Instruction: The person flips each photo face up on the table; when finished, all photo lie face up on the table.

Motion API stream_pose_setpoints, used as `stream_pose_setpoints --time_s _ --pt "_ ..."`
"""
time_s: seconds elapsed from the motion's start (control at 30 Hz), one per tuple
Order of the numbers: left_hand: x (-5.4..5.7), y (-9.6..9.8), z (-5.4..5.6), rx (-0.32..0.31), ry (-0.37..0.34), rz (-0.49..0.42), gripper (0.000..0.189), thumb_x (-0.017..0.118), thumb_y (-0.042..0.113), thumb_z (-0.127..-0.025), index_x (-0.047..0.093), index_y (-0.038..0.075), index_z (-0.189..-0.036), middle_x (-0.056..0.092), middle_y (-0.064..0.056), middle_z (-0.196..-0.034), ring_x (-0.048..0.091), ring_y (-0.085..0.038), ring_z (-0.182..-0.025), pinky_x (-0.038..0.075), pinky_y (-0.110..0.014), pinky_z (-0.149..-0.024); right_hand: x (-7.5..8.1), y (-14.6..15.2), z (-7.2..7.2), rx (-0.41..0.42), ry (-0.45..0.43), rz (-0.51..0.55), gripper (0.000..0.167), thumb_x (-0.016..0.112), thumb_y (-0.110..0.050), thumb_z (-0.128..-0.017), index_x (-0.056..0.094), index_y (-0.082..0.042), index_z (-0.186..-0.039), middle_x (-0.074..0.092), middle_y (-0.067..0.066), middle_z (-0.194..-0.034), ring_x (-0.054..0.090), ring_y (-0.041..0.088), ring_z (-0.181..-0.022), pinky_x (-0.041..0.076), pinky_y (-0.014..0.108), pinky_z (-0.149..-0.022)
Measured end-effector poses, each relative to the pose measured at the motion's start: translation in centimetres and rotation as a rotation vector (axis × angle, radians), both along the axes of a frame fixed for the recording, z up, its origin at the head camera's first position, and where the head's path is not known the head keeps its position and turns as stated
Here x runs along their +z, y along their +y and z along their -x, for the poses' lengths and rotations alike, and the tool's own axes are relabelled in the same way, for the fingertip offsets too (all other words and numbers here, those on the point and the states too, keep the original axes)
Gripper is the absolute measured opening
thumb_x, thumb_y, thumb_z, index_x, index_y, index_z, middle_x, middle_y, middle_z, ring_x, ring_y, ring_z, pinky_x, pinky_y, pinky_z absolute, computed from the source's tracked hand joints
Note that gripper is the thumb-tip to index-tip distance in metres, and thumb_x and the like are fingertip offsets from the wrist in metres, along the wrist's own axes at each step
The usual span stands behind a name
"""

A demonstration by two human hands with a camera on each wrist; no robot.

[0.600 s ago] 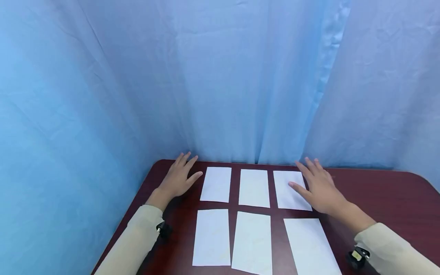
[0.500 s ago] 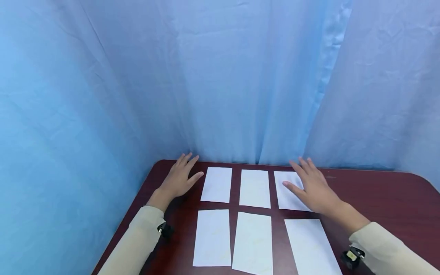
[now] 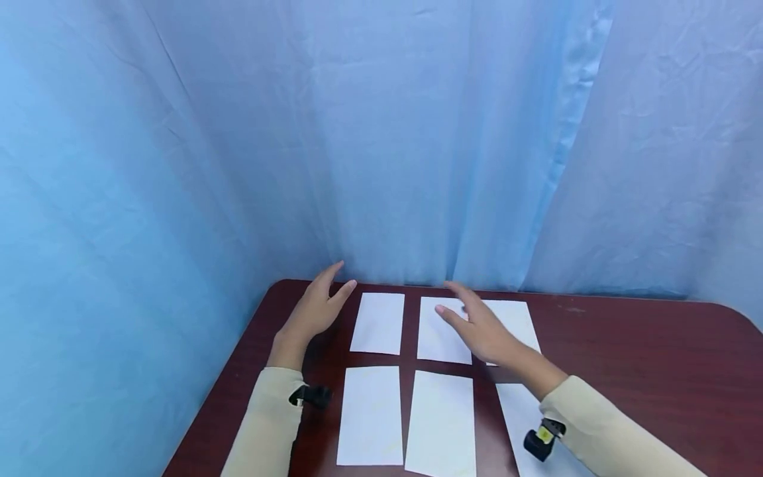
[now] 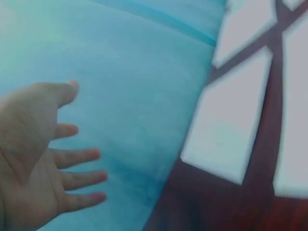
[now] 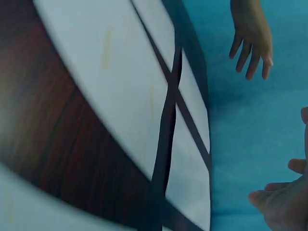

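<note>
Several white paper sheets lie in two rows on a dark red-brown table (image 3: 626, 358). My left hand (image 3: 312, 311) is held beside the back left sheet (image 3: 378, 324), thumb and fingers extended, holding nothing. My right hand (image 3: 483, 331) reaches over the back row, overlapping the back middle sheet (image 3: 438, 341) and the back right sheet (image 3: 512, 318) in the head view. Its fingers are extended with nothing in them. The left wrist view shows the left hand (image 4: 38, 154) with its fingers spread apart. In the right wrist view, part of the right hand (image 5: 286, 202) shows at the edge.
In the front row lie a left sheet (image 3: 371, 417), a middle sheet (image 3: 442, 424) and a right sheet (image 3: 518, 417), partly under the right forearm in view. A blue curtain (image 3: 387, 146) hangs behind the table. Small black cameras (image 3: 539, 442) sit on the wrists.
My right hand has swept left from the back right sheet toward the back middle one. The left hand has turned thumb-up and shifted slightly right. The sheets have stayed in place.
</note>
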State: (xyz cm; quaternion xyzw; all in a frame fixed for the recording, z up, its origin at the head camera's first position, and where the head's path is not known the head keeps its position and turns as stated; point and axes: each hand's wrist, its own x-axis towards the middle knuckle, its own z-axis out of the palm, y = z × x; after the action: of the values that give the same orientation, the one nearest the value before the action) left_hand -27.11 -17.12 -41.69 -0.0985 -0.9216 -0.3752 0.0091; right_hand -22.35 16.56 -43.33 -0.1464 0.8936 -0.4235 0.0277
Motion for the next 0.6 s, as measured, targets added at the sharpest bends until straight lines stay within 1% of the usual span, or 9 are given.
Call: stream_pose_setpoints --time_s 0.1,0.2,0.27,0.33,0.4,0.53,0.6 --pt "0.3 0.4 -0.3 0.037 -0.048 -0.103 0.074 0.05 0.059 -0.108 0.028 0.021 -0.168 0.043 -0.015 -0.167 0.042 -0.037 -0.155 0.037 -0.063 -0.124 -0.3 -2.1 0.5 0.017 -0.171 0.186 0.072 0.042 -0.055 -0.111 0.025 -0.013 -0.168 0.029 0.021 -0.173 0.034 0.047 -0.157 0.031 0.065 -0.127" --pt "0.4 0.8 -0.3 0.052 -0.08 -0.164 0.074 0.049 0.06 -0.108 0.028 0.022 -0.168 0.046 -0.014 -0.165 0.046 -0.037 -0.152 0.041 -0.063 -0.121 -0.7 -3.8 1.1 0.035 -0.341 0.401 0.07 0.039 -0.05 -0.113 0.022 -0.009 -0.167 0.026 0.025 -0.172 0.029 0.048 -0.159 0.026 0.062 -0.13" --pt "0.4 1.1 -0.3 0.054 -0.098 -0.191 0.075 0.048 0.062 -0.107 0.028 0.022 -0.168 0.046 -0.013 -0.164 0.048 -0.036 -0.151 0.042 -0.062 -0.121 -1.0 -4.8 1.5 0.043 -0.421 0.517 0.07 0.037 -0.046 -0.114 0.019 -0.004 -0.166 0.023 0.029 -0.172 0.025 0.05 -0.16 0.024 0.06 -0.131" --pt "0.3 1.4 -0.1 0.054 -0.11 -0.209 0.076 0.047 0.063 -0.107 0.029 0.022 -0.168 0.047 -0.014 -0.164 0.048 -0.036 -0.151 0.042 -0.062 -0.121 -1.3 -5.5 1.8 0.041 -0.47 0.587 0.072 0.037 -0.045 -0.113 0.015 -0.001 -0.166 0.022 0.032 -0.171 0.022 0.05 -0.161 0.024 0.059 -0.131" --pt "0.1 1.7 0.0 0.063 -0.137 -0.246 0.076 0.047 0.062 -0.107 0.029 0.019 -0.167 0.048 -0.017 -0.162 0.051 -0.038 -0.148 0.043 -0.061 -0.12 -1.6 -6.0 2.0 0.014 -0.514 0.635 0.072 0.037 -0.045 -0.113 0.015 -0.002 -0.166 0.025 0.034 -0.169 0.025 0.05 -0.16 0.026 0.057 -0.131" --pt "-0.5 2.2 0.1 0.107 -0.22 -0.314 0.075 0.048 0.056 -0.11 0.028 0.013 -0.167 0.057 -0.023 -0.154 0.06 -0.041 -0.138 0.052 -0.055 -0.113 -2.0 -6.5 2.4 -0.023 -0.571 0.708 0.071 0.034 -0.045 -0.112 0.014 -0.004 -0.168 0.026 0.037 -0.167 0.028 0.051 -0.158 0.03 0.056 -0.13" --pt "-0.7 2.4 0.2 0.122 -0.26 -0.331 0.075 0.048 0.054 -0.11 0.027 0.01 -0.167 0.06 -0.026 -0.149 0.064 -0.041 -0.133 0.055 -0.053 -0.109 -2.1 -6.7 2.7 -0.025 -0.587 0.744 0.071 0.032 -0.044 -0.112 0.014 -0.003 -0.168 0.022 0.04 -0.167 0.025 0.054 -0.158 0.028 0.058 -0.13"
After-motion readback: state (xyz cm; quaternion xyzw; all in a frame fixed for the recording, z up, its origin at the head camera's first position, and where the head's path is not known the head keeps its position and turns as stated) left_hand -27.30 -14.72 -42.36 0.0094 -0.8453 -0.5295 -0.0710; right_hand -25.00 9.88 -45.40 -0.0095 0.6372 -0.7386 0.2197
